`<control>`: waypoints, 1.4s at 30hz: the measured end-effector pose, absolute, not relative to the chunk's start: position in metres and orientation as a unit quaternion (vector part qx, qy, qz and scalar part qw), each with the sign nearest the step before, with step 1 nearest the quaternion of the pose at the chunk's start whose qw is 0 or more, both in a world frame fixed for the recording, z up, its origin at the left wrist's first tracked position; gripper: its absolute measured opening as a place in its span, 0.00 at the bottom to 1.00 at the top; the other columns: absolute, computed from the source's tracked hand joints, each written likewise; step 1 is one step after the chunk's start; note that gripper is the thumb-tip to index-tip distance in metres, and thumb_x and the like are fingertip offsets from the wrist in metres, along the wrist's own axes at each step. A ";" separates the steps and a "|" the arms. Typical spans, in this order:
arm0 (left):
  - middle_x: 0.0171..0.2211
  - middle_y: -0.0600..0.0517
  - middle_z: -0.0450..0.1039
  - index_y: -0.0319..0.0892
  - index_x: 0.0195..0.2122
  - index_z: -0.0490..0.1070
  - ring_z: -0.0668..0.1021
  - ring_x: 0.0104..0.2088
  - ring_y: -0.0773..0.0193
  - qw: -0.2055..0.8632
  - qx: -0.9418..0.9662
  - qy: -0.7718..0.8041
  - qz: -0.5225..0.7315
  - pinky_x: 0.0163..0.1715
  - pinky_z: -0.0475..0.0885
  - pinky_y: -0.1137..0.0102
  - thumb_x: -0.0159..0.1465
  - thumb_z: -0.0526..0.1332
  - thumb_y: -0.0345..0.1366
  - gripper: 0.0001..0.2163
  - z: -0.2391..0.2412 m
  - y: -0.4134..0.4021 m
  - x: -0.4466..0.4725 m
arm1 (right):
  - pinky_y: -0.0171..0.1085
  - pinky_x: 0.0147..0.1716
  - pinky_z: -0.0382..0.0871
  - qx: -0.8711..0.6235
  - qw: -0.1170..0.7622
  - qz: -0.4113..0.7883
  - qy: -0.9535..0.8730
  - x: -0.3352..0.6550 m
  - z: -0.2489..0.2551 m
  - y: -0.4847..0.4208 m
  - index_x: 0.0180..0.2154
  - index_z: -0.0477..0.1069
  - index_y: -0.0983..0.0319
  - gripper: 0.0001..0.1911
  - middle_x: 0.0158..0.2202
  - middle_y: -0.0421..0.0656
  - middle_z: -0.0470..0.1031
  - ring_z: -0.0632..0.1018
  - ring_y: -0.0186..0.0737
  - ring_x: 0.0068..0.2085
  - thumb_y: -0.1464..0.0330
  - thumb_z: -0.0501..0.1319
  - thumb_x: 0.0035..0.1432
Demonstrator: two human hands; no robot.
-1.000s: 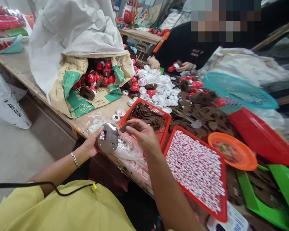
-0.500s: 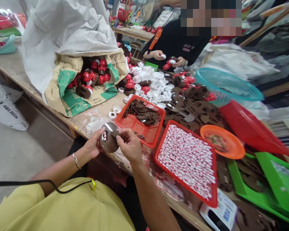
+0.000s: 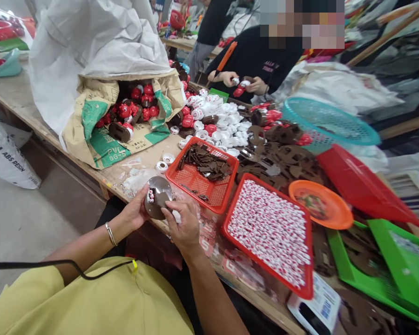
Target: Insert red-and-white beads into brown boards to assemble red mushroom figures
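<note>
My left hand (image 3: 137, 208) grips the left side of a glossy brown plastic disc (image 3: 158, 188). A rectangular opening on the disc's left half shows small white and red pieces (image 3: 152, 195) inside. My right hand (image 3: 183, 223) is closed at the disc's lower right edge, thumb and forefinger against it; whether a small part is also pinched there is hidden. Just beyond my hands, a red mesh basket (image 3: 216, 197) holds dark brown strips (image 3: 206, 163). To its right is a red tray (image 3: 226, 222) full of small white and red pieces (image 3: 268, 228).
An open paper sack (image 3: 125, 151) with red and brown figures stands at left. White shells (image 3: 226, 125) and brown parts (image 3: 282, 163) are heaped behind the baskets. An orange plate (image 3: 342, 218), green trays (image 3: 401, 260) and a white device (image 3: 317, 307) lie right. A co-worker (image 3: 251, 60) handles parts opposite.
My right hand has moved slightly down and left along the disc's edge. The left hand keeps its hold. Behind the co-worker, another person has come further into view.
</note>
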State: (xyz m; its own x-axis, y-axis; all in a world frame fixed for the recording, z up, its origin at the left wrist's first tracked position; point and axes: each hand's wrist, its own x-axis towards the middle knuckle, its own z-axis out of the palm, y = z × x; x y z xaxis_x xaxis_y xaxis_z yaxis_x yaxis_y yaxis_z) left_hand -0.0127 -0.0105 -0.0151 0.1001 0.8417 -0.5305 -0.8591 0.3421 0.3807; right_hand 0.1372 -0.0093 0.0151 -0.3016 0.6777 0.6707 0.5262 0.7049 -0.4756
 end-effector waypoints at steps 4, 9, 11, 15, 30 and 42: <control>0.34 0.50 0.79 0.40 0.41 0.75 0.79 0.30 0.64 0.742 -0.009 0.336 0.581 0.32 0.76 0.71 0.57 0.69 0.46 0.17 -0.018 -0.012 -0.009 | 0.42 0.39 0.67 -0.352 0.454 0.034 -0.818 0.127 0.010 -0.012 0.37 0.71 0.59 0.03 0.30 0.42 0.77 0.76 0.41 0.33 0.66 0.61 0.64; 0.38 0.48 0.79 0.40 0.44 0.75 0.80 0.34 0.61 0.747 -0.017 0.339 0.571 0.38 0.76 0.67 0.58 0.68 0.45 0.17 -0.015 -0.013 -0.009 | 0.42 0.40 0.67 -0.369 0.489 0.047 -0.789 0.130 0.016 -0.008 0.38 0.71 0.58 0.02 0.32 0.42 0.77 0.75 0.41 0.34 0.68 0.59 0.64; 0.39 0.47 0.79 0.40 0.46 0.75 0.80 0.35 0.59 0.755 -0.028 0.347 0.556 0.39 0.76 0.65 0.60 0.66 0.46 0.18 -0.013 -0.012 -0.011 | 0.43 0.42 0.69 -0.386 0.502 0.076 -0.770 0.137 0.024 -0.006 0.39 0.71 0.57 0.02 0.36 0.43 0.76 0.76 0.42 0.39 0.67 0.60 0.64; 0.38 0.46 0.79 0.39 0.46 0.75 0.81 0.36 0.57 0.763 -0.039 0.354 0.539 0.39 0.76 0.64 0.61 0.65 0.46 0.18 -0.012 -0.011 -0.011 | 0.41 0.42 0.71 -0.419 0.485 0.195 -0.742 0.149 0.039 -0.004 0.43 0.69 0.57 0.06 0.41 0.44 0.76 0.77 0.42 0.42 0.68 0.55 0.66; 0.32 0.54 0.77 0.42 0.41 0.73 0.78 0.31 0.67 0.740 0.009 0.327 0.587 0.31 0.73 0.75 0.53 0.73 0.40 0.17 -0.016 -0.013 -0.005 | 0.42 0.35 0.60 -0.437 0.170 -0.024 -0.883 0.120 0.037 -0.009 0.53 0.73 0.61 0.23 0.29 0.46 0.72 0.71 0.44 0.33 0.76 0.57 0.55; 0.32 0.52 0.77 0.40 0.38 0.73 0.78 0.29 0.66 0.753 0.014 0.350 0.557 0.31 0.74 0.72 0.53 0.73 0.42 0.16 -0.020 -0.012 -0.003 | 0.36 0.38 0.64 -0.455 0.220 0.107 -0.856 0.124 0.034 0.006 0.40 0.76 0.61 0.16 0.31 0.44 0.75 0.73 0.40 0.34 0.77 0.52 0.57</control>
State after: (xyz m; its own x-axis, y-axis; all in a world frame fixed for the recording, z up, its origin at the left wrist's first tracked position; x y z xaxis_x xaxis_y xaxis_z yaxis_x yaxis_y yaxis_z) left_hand -0.0029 -0.0116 -0.0204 0.1349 0.8483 -0.5121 -0.8286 0.3800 0.4111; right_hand 0.1237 0.0058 0.0338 -0.4881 0.8269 0.2795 0.7324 0.5622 -0.3842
